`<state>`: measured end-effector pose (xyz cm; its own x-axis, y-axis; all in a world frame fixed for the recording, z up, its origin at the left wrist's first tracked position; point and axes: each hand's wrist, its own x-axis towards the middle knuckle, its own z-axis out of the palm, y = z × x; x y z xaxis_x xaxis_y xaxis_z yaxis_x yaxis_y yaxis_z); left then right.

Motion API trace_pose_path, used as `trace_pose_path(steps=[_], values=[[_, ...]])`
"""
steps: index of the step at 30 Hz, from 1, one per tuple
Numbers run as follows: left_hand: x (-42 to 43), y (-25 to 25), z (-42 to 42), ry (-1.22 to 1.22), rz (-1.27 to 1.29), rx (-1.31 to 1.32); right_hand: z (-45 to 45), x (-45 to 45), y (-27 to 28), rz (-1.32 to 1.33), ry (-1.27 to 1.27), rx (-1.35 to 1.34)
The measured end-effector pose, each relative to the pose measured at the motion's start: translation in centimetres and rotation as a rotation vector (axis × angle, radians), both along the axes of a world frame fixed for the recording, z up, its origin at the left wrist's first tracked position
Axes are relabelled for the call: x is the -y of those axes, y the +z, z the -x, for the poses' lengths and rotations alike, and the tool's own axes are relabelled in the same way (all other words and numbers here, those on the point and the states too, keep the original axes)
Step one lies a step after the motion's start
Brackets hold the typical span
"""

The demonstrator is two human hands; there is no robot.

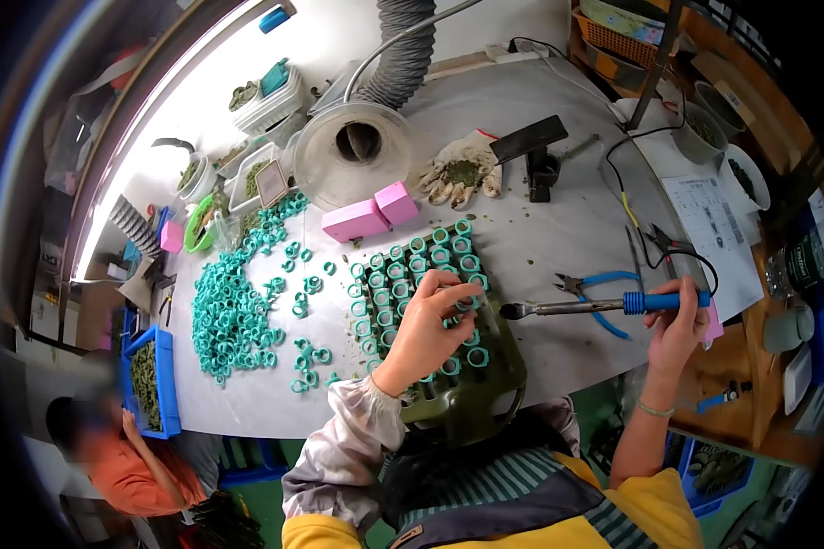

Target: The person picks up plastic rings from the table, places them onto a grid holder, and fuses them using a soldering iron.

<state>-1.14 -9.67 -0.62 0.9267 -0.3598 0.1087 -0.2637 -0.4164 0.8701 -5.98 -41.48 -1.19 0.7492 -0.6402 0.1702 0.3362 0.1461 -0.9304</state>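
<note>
My left hand is over a dark green rack, its thumb and fingers closed round a teal ring among the rows. Many more teal rings stand in lines on that rack; my hand hides some of them. My right hand grips the blue handle of a soldering iron. The iron's metal shaft points left, and its dark tip is beside the rack, a little right of my left fingers.
Loose teal rings lie heaped on the left. Pink blocks, a soiled glove and a clear extractor hood stand behind the rack. Blue-handled pliers lie under the iron. Another person sits at far left near a blue tray.
</note>
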Motion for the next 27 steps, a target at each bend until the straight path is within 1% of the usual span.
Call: trace_pose_path(steps=[3,4,7,8,12,15,17,18,19,20,21,24,25,26,27], values=[[0.3,-0.5,-0.2,-0.046,0.018,-0.017,-0.1,-0.2,-0.3,-0.020,-0.002,-0.002],[0.5,-0.3,-0.1,-0.048,-0.058,-0.005,-0.2,-0.1,-0.7,-0.013,0.019,0.015],[1.3,-1.4,-0.3,-0.037,-0.231,0.343,-0.4,-0.6,-1.2,-0.039,0.009,0.015],[1.6,-1.6,-0.4,-0.028,-0.213,0.295,-0.4,-0.8,-1.4,-0.035,0.034,0.015],[2.0,-2.5,-0.6,-0.024,-0.213,0.267,-0.8,-1.8,-1.9,-0.094,0.066,0.031],[2.1,-2.4,-0.6,-0.041,-0.207,0.259,-0.6,-1.9,-1.5,-0.031,0.065,0.038],[1.9,-2.3,-0.6,-0.046,-0.194,0.247,-0.1,-0.8,-1.3,-0.012,-0.002,-0.011],[1.9,-2.3,-0.8,-0.061,-0.210,0.283,0.0,-0.1,-1.4,-0.011,-0.022,-0.032],[1.7,-2.8,-0.9,-0.066,-0.210,0.324,0.2,0.8,-1.7,-0.012,0.004,0.011],[1.9,-2.8,-0.9,-0.073,-0.203,0.322,0.2,1.6,-2.0,-0.049,-0.025,-0.019],[1.4,-2.6,-0.8,-0.081,-0.195,0.321,0.2,1.7,-1.7,0.000,-0.069,-0.045],[-0.6,-0.1,-0.6,0.005,-0.037,0.239,0.1,2.0,-1.2,-0.024,-0.057,-0.017],[-2.9,0.0,-0.8,0.073,-0.031,0.239,0.2,2.0,-1.0,-0.011,-0.081,-0.026],[-5.6,-0.7,-0.7,0.214,0.052,0.148,0.3,2.0,-1.0,-0.009,-0.077,-0.025],[-8.6,-0.8,-0.5,0.320,0.059,0.143,0.4,2.1,-1.0,-0.007,-0.074,-0.024]])
